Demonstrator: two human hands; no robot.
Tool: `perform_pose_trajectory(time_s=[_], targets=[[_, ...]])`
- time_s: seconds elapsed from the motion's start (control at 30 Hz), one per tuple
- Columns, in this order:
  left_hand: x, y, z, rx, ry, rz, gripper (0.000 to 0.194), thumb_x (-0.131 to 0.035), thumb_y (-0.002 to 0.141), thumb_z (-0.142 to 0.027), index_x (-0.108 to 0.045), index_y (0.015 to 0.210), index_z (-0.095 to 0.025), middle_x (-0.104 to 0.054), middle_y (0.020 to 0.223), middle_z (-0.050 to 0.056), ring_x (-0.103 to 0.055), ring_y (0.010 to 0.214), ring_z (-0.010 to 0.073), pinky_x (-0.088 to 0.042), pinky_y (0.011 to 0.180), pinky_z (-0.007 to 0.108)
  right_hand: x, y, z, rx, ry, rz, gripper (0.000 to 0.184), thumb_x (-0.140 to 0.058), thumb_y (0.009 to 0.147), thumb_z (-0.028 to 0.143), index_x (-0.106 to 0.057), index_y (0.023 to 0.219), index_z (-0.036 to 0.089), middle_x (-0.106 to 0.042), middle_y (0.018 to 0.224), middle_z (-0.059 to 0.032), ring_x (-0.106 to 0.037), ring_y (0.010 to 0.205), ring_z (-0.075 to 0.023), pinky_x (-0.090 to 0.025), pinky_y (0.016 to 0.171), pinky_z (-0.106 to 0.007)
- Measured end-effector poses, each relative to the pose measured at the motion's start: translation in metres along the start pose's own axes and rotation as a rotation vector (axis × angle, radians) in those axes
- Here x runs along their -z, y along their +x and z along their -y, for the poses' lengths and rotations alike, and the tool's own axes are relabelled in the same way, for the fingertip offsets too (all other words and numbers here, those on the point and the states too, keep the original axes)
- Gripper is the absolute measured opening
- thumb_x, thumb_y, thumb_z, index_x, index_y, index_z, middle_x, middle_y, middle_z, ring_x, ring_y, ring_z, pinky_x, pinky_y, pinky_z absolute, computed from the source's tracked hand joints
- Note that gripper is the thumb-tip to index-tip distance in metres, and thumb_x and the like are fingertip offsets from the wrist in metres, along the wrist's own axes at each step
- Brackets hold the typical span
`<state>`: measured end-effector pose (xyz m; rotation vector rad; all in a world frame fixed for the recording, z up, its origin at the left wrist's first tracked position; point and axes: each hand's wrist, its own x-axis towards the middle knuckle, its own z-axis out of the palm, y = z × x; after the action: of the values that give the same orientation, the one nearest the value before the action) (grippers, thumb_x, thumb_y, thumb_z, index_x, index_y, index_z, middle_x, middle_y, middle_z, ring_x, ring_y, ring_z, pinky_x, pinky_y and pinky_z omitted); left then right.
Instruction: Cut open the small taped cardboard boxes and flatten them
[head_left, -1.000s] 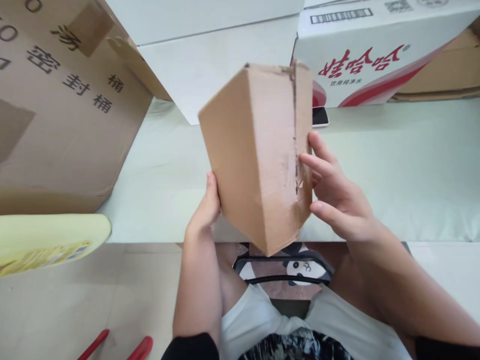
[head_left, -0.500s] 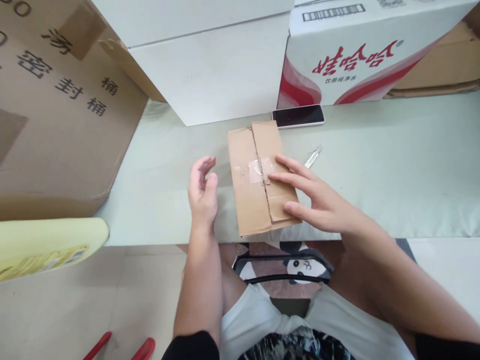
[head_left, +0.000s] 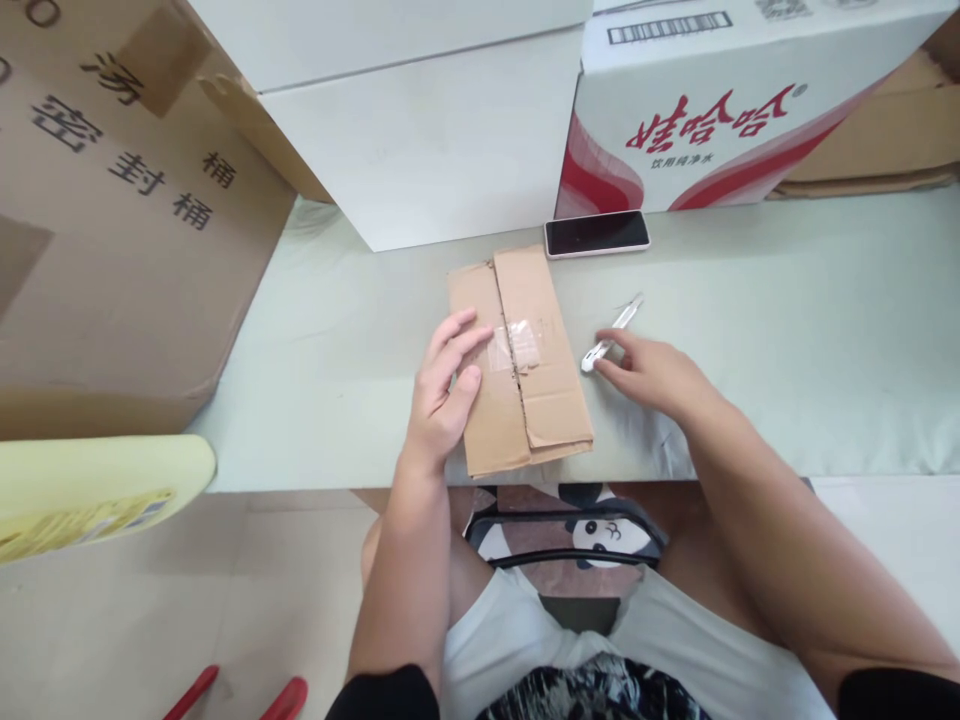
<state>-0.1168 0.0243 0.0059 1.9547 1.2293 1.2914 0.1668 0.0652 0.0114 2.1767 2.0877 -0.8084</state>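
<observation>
A small brown cardboard box [head_left: 555,395] lies before me, its top flaps meeting at a dark seam with clear tape across the middle. On its left side rests my left hand [head_left: 448,395], fingers apart and tips touching the top. To the right of the box my right hand [head_left: 649,372] pinches the handle of a white utility knife [head_left: 619,322] between thumb and fingers. The knife still lies along the cloth surface, its thin tip pointing away and to the right.
Behind the box stand a white carton [head_left: 427,160] and a red-and-white water carton [head_left: 690,130], with a phone [head_left: 598,233] at their foot. A large brown carton [head_left: 112,270] and a pale yellow rounded object [head_left: 97,495] are on the left. Pale cloth [head_left: 810,350] covers the table.
My right hand has left the box and taken hold of the utility knife. My left hand has moved right onto the box, which has shifted slightly left.
</observation>
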Motion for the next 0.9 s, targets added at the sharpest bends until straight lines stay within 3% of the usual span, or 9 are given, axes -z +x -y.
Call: perform_pose_trajectory(time_s=[0.07, 0.2, 0.27, 0.4, 0.47, 0.53, 0.67, 0.8, 0.9], targets=[[-0.001, 0.0, 0.0, -0.007, -0.007, -0.004, 0.038, -0.05, 0.103, -0.047, -0.067, 0.133, -0.028, -0.056, 0.151, 0.01, -0.053, 0.143, 0.0286, -0.046, 0.12, 0.05, -0.003, 0.001, -0.003, -0.015, -0.074, 0.039, 0.039, -0.049, 0.092, 0.049, -0.068, 0.116, 0.026, -0.075, 0.088, -0.0069, -0.066, 0.08, -0.0273, -0.037, 0.062, -0.033], [-0.003, 0.001, -0.001, -0.009, 0.0, 0.001, 0.04, -0.049, 0.103, -0.049, -0.066, 0.133, -0.029, -0.055, 0.152, 0.009, -0.053, 0.144, 0.0287, -0.046, 0.12, 0.051, -0.005, 0.001, -0.004, -0.026, -0.032, -0.046, 0.013, -0.056, 0.085, 0.035, -0.062, 0.089, 0.024, -0.071, 0.079, -0.0039, -0.06, 0.071, -0.0222, -0.033, 0.062, -0.032], [-0.003, 0.001, -0.002, -0.004, 0.004, 0.0, 0.04, -0.048, 0.104, -0.049, -0.066, 0.133, -0.029, -0.055, 0.152, 0.009, -0.053, 0.144, 0.0284, -0.045, 0.12, 0.051, -0.003, 0.0, -0.002, 0.012, 0.195, -0.102, 0.011, -0.056, 0.08, 0.029, -0.06, 0.09, 0.025, -0.062, 0.066, 0.001, -0.055, 0.063, -0.0191, -0.036, 0.063, -0.032], [-0.006, 0.0, -0.004, -0.009, 0.024, -0.006, 0.04, -0.046, 0.104, -0.05, -0.065, 0.133, -0.029, -0.055, 0.151, 0.009, -0.053, 0.143, 0.0277, -0.045, 0.12, 0.051, 0.005, -0.004, 0.004, 0.189, 0.905, -0.133, 0.02, -0.054, 0.077, 0.031, -0.062, 0.094, 0.026, -0.045, 0.055, 0.006, -0.044, 0.05, -0.0155, -0.036, 0.055, -0.031], [-0.007, -0.001, -0.004, -0.012, 0.047, -0.015, 0.041, -0.045, 0.104, -0.05, -0.065, 0.132, -0.028, -0.056, 0.15, 0.009, -0.052, 0.143, 0.0283, -0.044, 0.121, 0.052, 0.012, -0.007, 0.006, 0.329, 1.196, -0.125, 0.023, -0.052, 0.075, 0.035, -0.061, 0.094, 0.026, -0.045, 0.054, 0.0054, -0.044, 0.048, -0.0159, -0.038, 0.053, -0.033], [-0.009, -0.001, -0.005, -0.011, 0.076, -0.021, 0.042, -0.044, 0.104, -0.051, -0.065, 0.132, -0.028, -0.057, 0.149, 0.01, -0.052, 0.143, 0.0291, -0.044, 0.121, 0.053, 0.019, -0.01, 0.008, 0.444, 1.347, -0.162, 0.025, -0.054, 0.075, 0.038, -0.06, 0.097, 0.028, -0.05, 0.057, 0.0043, -0.049, 0.051, -0.0171, -0.044, 0.056, -0.035], [-0.012, -0.001, -0.006, -0.009, 0.093, -0.026, 0.043, -0.044, 0.104, -0.052, -0.065, 0.132, -0.027, -0.057, 0.148, 0.01, -0.052, 0.143, 0.0296, -0.043, 0.121, 0.054, 0.022, -0.017, 0.014, 0.467, 1.298, -0.342, 0.021, -0.067, 0.08, 0.039, -0.058, 0.097, 0.03, -0.056, 0.061, 0.0053, -0.052, 0.051, -0.0154, -0.046, 0.054, -0.032], [-0.013, -0.002, -0.006, -0.02, 0.088, -0.028, 0.043, -0.044, 0.104, -0.052, -0.065, 0.132, -0.027, -0.057, 0.148, 0.01, -0.052, 0.142, 0.0298, -0.044, 0.12, 0.054, 0.019, -0.029, 0.02, 0.419, 1.171, -0.544, 0.027, -0.069, 0.09, 0.052, -0.068, 0.093, 0.025, -0.053, 0.053, 0.0059, -0.039, 0.041, -0.0102, -0.03, 0.042, -0.027], [-0.013, -0.002, -0.005, -0.027, 0.087, -0.03, 0.041, -0.044, 0.104, -0.051, -0.064, 0.132, -0.028, -0.057, 0.148, 0.01, -0.052, 0.142, 0.0292, -0.043, 0.121, 0.053, 0.02, -0.037, 0.022, 0.452, 1.016, -0.753, 0.034, -0.075, 0.087, 0.055, -0.075, 0.09, 0.022, -0.043, 0.051, 0.0067, -0.032, 0.044, -0.0093, -0.024, 0.045, -0.028]])
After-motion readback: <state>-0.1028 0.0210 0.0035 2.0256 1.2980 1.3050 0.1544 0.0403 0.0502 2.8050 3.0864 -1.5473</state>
